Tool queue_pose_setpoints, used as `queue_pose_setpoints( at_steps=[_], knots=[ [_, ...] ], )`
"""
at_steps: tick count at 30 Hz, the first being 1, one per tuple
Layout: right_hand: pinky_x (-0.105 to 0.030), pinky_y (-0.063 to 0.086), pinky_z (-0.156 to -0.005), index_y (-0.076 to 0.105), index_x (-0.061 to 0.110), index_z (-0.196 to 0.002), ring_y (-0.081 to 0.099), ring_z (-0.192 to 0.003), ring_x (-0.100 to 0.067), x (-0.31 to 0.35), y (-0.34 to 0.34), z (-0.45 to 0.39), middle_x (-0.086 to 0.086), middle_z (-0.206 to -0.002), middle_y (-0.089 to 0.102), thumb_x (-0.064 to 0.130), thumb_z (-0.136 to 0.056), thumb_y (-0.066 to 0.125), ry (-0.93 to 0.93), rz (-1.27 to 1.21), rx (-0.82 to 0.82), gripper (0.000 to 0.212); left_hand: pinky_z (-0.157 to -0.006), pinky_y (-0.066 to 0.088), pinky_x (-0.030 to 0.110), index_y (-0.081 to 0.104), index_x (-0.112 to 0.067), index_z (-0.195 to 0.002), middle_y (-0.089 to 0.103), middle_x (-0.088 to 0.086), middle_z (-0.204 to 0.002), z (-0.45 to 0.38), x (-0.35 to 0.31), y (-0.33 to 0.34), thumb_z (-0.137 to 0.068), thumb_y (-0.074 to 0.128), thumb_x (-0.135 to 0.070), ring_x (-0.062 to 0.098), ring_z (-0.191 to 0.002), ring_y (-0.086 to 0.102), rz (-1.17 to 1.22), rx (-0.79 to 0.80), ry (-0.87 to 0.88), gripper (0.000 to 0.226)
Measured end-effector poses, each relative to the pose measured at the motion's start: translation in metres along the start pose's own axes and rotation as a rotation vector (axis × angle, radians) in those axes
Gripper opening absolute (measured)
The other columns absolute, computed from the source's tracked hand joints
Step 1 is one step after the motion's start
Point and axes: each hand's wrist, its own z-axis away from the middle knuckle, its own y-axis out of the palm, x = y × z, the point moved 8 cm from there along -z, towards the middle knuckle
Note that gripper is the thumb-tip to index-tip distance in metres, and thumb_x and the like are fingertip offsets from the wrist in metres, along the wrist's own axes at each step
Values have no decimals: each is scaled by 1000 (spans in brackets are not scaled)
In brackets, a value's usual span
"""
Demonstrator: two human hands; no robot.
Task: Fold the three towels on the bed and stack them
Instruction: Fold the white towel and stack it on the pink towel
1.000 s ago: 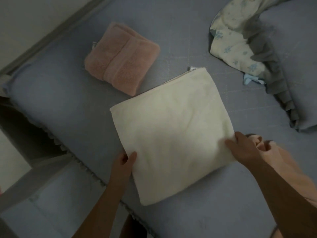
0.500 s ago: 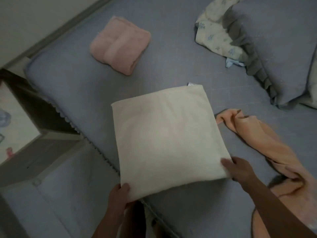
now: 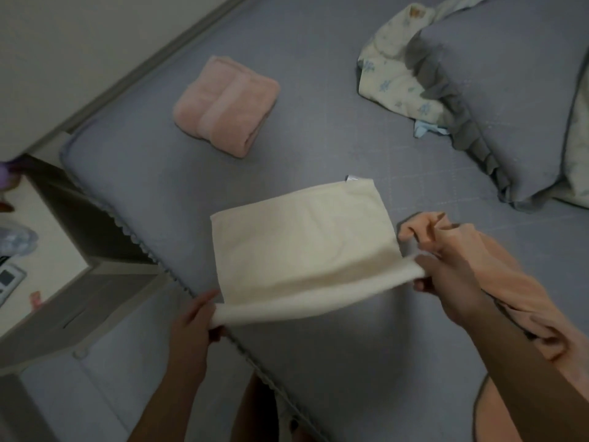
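Note:
A cream towel (image 3: 306, 244) lies folded on the grey bed (image 3: 318, 148), its near edge lifted off the mattress. My left hand (image 3: 197, 317) grips the near left corner of that edge. My right hand (image 3: 446, 269) pinches the near right corner. A pink towel (image 3: 226, 105) sits folded farther back on the left. An unfolded peach towel (image 3: 510, 279) lies crumpled on the right, partly behind my right forearm.
A grey ruffled pillow (image 3: 510, 90) and a floral cloth (image 3: 392, 74) lie at the back right. The bed's edge runs diagonally at the left, with a low pale cabinet (image 3: 63, 301) and the floor beside it. A wall stands at the upper left.
Both hands have taken hold of the cream towel's near corners and raised that edge off the bed. The pink and peach towels lie as they did.

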Motion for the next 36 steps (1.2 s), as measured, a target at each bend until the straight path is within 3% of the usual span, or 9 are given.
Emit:
queue_pose_setpoints(
  at_steps=[5, 8, 12, 14, 17, 22, 29, 33, 36],
  knots=[
    [-23, 49, -44, 69, 9, -91, 54, -55, -20, 95, 42, -72, -12, -79, 62, 18, -90, 63, -70, 40, -32, 11, -47, 46, 20, 70, -19, -87, 70, -1, -60, -73, -67, 18, -91, 53, -19, 8, -51, 63, 99, 32, -127, 18],
    [-28, 52, -58, 65, 13, -108, 64, -66, -21, 112, 69, -111, -15, -98, 68, 26, -89, 63, -52, 163, -31, 23, -46, 42, 20, 64, -14, -84, 70, 6, -71, -117, -83, 33, -95, 52, -21, 12, -51, 61, -42, 69, -153, 18],
    [-41, 41, -97, 37, 14, -144, 51, -122, -38, 92, 94, -131, -18, -139, 46, 35, -88, 64, -37, 679, -66, 66, -64, 46, 33, 64, -11, -98, 64, 13, -95, -147, -113, 53, -90, 61, -18, 34, -86, 63, -668, -6, 215, 11],
    [-45, 37, -103, 36, 14, -145, 46, -125, -41, 73, 97, -121, -20, -140, 43, 35, -87, 63, -38, 777, -89, 67, -83, 46, 38, 62, -8, -120, 59, 20, -113, -147, -125, 68, -82, 71, -13, 37, -100, 58, -758, -9, 404, 39],
    [-47, 38, -103, 38, 13, -143, 47, -124, -40, 55, 89, -103, -19, -137, 49, 35, -87, 63, -36, 729, -142, 65, -94, 41, 42, 62, -20, -126, 59, 15, -122, -150, -133, 100, -81, 73, -27, 36, -111, 55, -966, 102, 542, 46],
    [-43, 43, -93, 47, 9, -134, 55, -114, -40, 35, 73, -92, -21, -128, 58, 43, -87, 64, 72, 679, -152, 61, -96, 31, 41, 64, -33, -115, 63, -5, -116, -173, -125, 126, -85, 66, -38, 20, -114, 55, -1136, 387, 484, 30],
    [-35, 41, -87, 54, 13, -132, 56, -113, -34, 41, 78, -101, -15, -127, 61, 37, -91, 59, 78, 609, -143, 48, -89, 46, 37, 55, -31, -86, 57, -5, -95, -187, -115, 127, -75, 75, -35, 22, -101, 60, -1401, 577, 342, 24],
    [-47, 45, -99, 51, 5, -133, 54, -117, -37, 41, 69, -79, -19, -130, 56, 36, -83, 67, 46, 483, -431, 62, -82, 51, 36, 57, -25, -101, 64, -1, -98, -170, -113, 152, -75, 74, -32, 20, -90, 63, -1155, 705, 322, 32],
    [-39, 48, -89, 54, 0, -125, 59, -109, -35, -1, 76, -48, -19, -122, 60, 42, -80, 71, 282, 103, -553, 64, -71, 47, 28, 63, -21, -106, 66, -3, -93, -156, -122, 188, -84, 69, -31, 15, -83, 64, -953, 720, 361, 25]
  ],
)
